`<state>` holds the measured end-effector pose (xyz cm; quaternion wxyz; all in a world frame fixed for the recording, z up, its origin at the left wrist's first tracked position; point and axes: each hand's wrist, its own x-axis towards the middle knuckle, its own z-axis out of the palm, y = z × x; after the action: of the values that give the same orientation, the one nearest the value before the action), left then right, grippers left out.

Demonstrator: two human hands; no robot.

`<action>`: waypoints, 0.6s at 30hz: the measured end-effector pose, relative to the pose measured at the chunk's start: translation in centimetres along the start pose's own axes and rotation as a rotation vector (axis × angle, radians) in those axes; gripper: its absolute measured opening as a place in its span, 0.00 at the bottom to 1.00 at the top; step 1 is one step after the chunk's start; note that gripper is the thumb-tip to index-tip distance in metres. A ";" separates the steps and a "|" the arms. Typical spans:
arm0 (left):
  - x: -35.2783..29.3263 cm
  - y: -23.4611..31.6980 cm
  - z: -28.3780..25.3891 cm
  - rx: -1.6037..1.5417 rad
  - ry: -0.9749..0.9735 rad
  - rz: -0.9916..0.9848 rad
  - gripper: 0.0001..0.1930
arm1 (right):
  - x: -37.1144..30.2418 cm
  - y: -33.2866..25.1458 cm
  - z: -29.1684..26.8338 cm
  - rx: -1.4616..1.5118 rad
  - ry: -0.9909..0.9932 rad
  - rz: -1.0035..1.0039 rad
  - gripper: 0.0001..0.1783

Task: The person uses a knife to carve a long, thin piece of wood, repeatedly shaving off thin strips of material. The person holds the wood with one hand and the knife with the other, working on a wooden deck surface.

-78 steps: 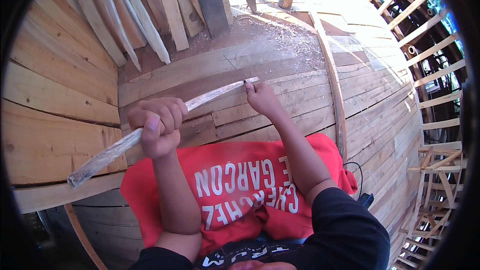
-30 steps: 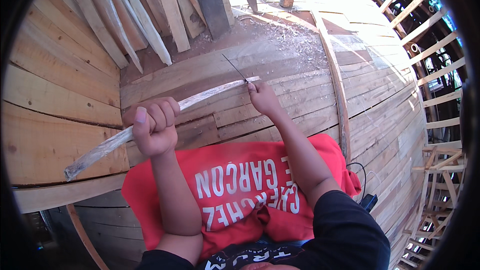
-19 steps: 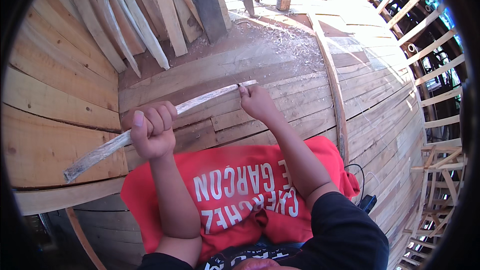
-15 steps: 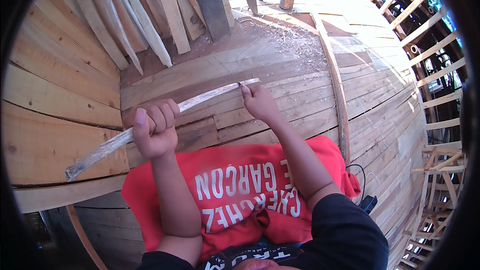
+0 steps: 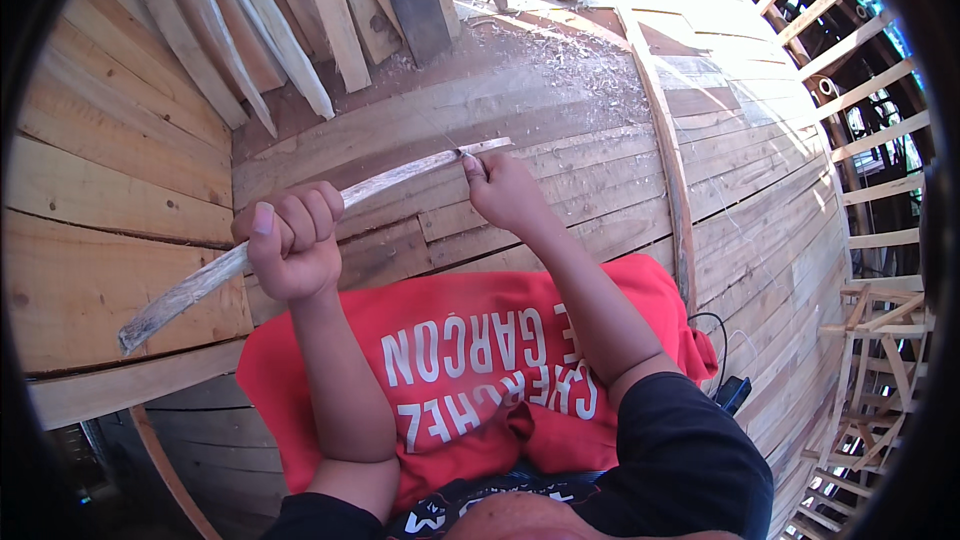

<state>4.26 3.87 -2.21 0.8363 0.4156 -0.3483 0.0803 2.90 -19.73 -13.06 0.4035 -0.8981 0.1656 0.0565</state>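
Note:
My left hand (image 5: 296,248) is wrapped in a fist round a long, slightly curved, pale wooden stick (image 5: 395,178), with its thicker, rough end sticking out to the lower left. Against the stick's thinner far end, my right hand (image 5: 506,196) is closed in a pinch. A small dark bit shows at the fingertips there, and a thin line runs from it up and to the left. What exactly the right fingers hold is too small to make out. Red cloth (image 5: 460,305) with white lettering lies over my lap beneath both forearms.
Several wooden slats (image 5: 285,40) lean at the far left beside a curved plank wall (image 5: 120,200). Wood shavings (image 5: 590,75) litter the plank floor. A long batten (image 5: 665,150) crosses it on the right. A dark device (image 5: 733,395) with a cable sits beside the red cloth.
Both hands and the stick have shifted slightly left and up in the picture. The right pinch sits a little farther in from the stick's thin tip.

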 end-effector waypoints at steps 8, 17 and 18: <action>0.0 -0.1 0.3 0.018 -0.025 0.006 0.22 | -0.4 -0.4 0.1 0.057 0.001 -0.046 0.27; -0.2 -0.2 0.2 0.010 0.054 0.000 0.22 | -0.9 -1.2 0.2 0.078 -0.006 -0.040 0.27; 0.1 -0.4 0.6 -0.015 0.056 -0.007 0.22 | 0.7 2.2 1.4 0.021 0.181 0.051 0.27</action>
<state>4.19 3.19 -2.17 0.8493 0.4079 -0.3239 0.0864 2.82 -20.27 -15.70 0.3948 -0.8906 0.2249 -0.0166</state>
